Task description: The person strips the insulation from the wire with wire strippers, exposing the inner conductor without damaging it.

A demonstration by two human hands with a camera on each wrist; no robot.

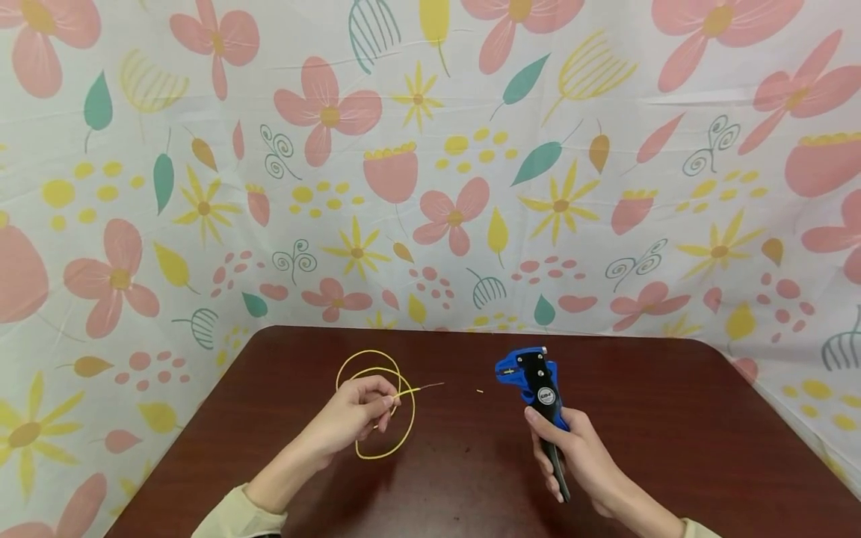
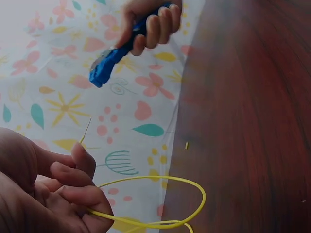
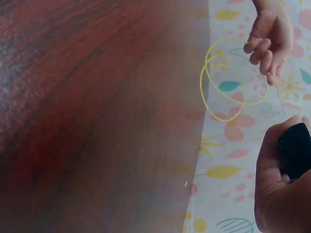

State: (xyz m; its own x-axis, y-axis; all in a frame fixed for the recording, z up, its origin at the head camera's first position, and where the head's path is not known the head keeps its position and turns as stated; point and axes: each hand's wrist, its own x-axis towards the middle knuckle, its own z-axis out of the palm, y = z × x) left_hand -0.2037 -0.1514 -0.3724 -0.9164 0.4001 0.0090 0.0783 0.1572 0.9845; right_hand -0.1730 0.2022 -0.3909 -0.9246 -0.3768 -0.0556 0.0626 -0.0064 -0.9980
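My left hand pinches a yellow insulated wire between thumb and fingers. The wire's end is stripped, and its thin bare conductor points right. Behind and below the fingers the rest of the wire hangs in loose loops. To the right, my right hand grips a blue and black wire stripper by its handles, with the head up. A small yellow piece shows at the stripper's head. The bare wire end and the tool are apart.
A short piece of yellow insulation lies on the dark brown table between the hands. Beyond the table's back edge hangs a white cloth printed with flowers and leaves.
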